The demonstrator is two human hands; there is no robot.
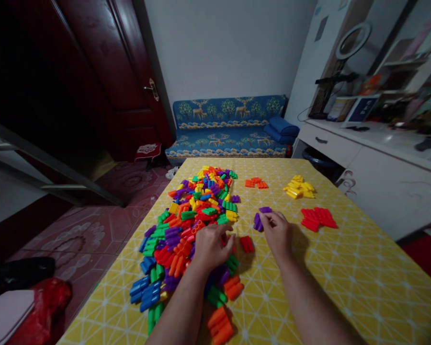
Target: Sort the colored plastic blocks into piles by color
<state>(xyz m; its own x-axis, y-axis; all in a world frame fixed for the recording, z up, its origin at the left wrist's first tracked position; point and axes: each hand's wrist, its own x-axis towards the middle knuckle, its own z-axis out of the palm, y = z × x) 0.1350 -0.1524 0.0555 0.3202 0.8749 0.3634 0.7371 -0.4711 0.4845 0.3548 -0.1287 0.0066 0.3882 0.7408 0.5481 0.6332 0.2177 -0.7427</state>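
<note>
My right hand (pixel 278 232) pinches a purple block (pixel 265 210) between thumb and fingers, near the middle of the table, just above a second purple block (pixel 257 223) on the cloth. My left hand (pixel 212 245) is over the right edge of a big mixed pile (pixel 181 235) of blocks, its fingers curled; I cannot tell whether they grip anything. Just beside those fingers, a red block (pixel 247 244) lies on the yellow tablecloth (pixel 348 268). Beyond my right hand are three small groups, well apart from the pile: orange blocks (pixel 256 183) toward the far edge, yellow blocks (pixel 298 187) to their right, and red blocks (pixel 319 218) nearer me. Past the table, a blue sofa (pixel 226 125) patterned with deer stands against the wall, with a dark red door (pixel 120 72) to its left and a white cabinet (pixel 398 184) along my right, a ring light (pixel 367 31) above it.
</note>
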